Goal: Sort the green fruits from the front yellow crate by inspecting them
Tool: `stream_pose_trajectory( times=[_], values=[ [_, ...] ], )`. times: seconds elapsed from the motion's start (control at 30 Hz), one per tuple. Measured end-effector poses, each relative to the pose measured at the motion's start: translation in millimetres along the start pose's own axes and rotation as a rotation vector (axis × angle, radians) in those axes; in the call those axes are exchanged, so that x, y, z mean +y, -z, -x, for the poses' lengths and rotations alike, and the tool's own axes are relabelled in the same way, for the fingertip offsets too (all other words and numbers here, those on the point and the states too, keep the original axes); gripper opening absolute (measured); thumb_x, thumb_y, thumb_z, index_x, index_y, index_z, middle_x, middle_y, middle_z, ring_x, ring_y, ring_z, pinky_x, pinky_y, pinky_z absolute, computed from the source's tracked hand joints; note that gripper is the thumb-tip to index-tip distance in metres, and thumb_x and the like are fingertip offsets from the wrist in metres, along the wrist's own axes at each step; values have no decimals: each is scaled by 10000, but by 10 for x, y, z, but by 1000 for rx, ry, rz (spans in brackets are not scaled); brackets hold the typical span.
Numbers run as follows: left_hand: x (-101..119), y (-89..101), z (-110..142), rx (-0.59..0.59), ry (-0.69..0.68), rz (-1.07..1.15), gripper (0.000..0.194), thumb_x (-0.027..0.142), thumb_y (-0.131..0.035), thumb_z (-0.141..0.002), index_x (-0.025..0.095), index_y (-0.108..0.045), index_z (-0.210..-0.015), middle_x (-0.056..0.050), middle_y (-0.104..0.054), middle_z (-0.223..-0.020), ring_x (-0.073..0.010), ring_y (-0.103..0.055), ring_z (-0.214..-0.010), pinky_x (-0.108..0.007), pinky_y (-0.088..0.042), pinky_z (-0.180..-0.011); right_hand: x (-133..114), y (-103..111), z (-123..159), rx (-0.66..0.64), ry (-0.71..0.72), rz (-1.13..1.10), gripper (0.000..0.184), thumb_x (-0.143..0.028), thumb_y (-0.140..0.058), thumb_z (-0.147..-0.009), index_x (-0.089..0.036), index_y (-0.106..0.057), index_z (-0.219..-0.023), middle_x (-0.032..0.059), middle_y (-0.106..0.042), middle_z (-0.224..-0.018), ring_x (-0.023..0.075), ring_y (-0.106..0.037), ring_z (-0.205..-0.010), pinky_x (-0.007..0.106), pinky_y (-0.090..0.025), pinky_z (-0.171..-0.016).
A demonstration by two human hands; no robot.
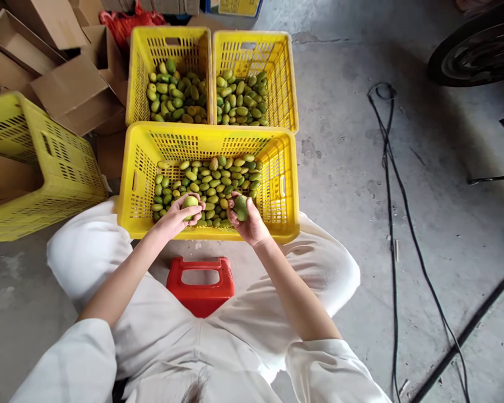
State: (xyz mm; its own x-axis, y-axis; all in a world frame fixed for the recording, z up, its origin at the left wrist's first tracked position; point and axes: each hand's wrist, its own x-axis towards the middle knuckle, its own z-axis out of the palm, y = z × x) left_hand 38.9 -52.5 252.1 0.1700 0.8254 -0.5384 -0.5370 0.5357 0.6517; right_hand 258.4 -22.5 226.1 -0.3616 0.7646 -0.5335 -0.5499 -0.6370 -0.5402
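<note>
Your left hand (183,214) curls around a yellow-green oval fruit (189,205), and your right hand (252,224) around a dark green oval fruit (241,207). Both fruits are over the wide yellow plastic crate (293,184), not yet put down. Many loose green fruits (213,183) remain inside it; two yellow plastic crates (284,84) behind it also contain fruits. How many are finished, I cannot tell; lower layers are hidden.
</note>
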Motion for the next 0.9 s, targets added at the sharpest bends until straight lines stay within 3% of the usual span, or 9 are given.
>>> stream_pose_trajectory(
  times=[0.1,0.23,0.37,0.5,0.67,0.77,0.9],
  values=[
    [4,-3,-23,-5,-6,51,339,296,-866,-738,152,-705,-999,-61,-704,-886,-143,-653,-713,-226,-490,-571,-12,4,-20,-8,-34,-61,271,-448,-695,-892,-254,-694,-1082,19,-715,-919,193,-669,-812,307,-596,-643],
    [-27,7,-60,44,21,105,336,227,-771,-795,155,-713,-1119,-79,-741,-981,-213,-737,-915,-316,-600,-800,23,15,-36,8,20,-26,305,-312,-801,-791,-267,-673,-1065,29,-763,-1028,236,-720,-1018,377,-634,-830],
    [-72,36,-87,112,29,43,375,156,-853,-739,168,-700,-1081,-44,-742,-969,-167,-732,-833,-306,-605,-823,71,22,-18,31,25,27,397,-267,-905,-686,-263,-630,-972,-7,-736,-891,171,-700,-856,273,-598,-723],
    [-88,52,-87,176,30,2,416,127,-909,-660,173,-683,-1006,37,-664,-791,-106,-669,-700,-252,-587,-721,71,-4,17,28,3,5,453,-236,-913,-645,-266,-611,-981,-53,-685,-825,110,-624,-703,209,-534,-604],
    [-74,12,-57,200,35,-54,442,123,-931,-624,173,-648,-961,16,-688,-848,-132,-705,-720,-247,-570,-646,109,6,-6,-6,-20,65,427,-269,-925,-674,-254,-627,-980,-54,-640,-814,81,-544,-596,158,-359,-432],
    [-56,-31,-37,228,66,-21,415,145,-927,-654,166,-634,-948,-2,-691,-820,-114,-663,-621,-194,-469,-519,175,115,-87,139,-94,21,293,-392,-849,-806,-242,-622,-917,-35,-613,-749,104,-535,-584,165,-345,-402],
    [16,-64,-18,252,104,162,266,159,-851,-766,152,-607,-871,8,-634,-724,-66,-563,-523,-142,-333,-430,198,354,-215,476,-231,-152,163,-392,-620,-955,-238,-614,-903,24,-653,-747,175,-630,-669,227,-510,-484]
  ],
)
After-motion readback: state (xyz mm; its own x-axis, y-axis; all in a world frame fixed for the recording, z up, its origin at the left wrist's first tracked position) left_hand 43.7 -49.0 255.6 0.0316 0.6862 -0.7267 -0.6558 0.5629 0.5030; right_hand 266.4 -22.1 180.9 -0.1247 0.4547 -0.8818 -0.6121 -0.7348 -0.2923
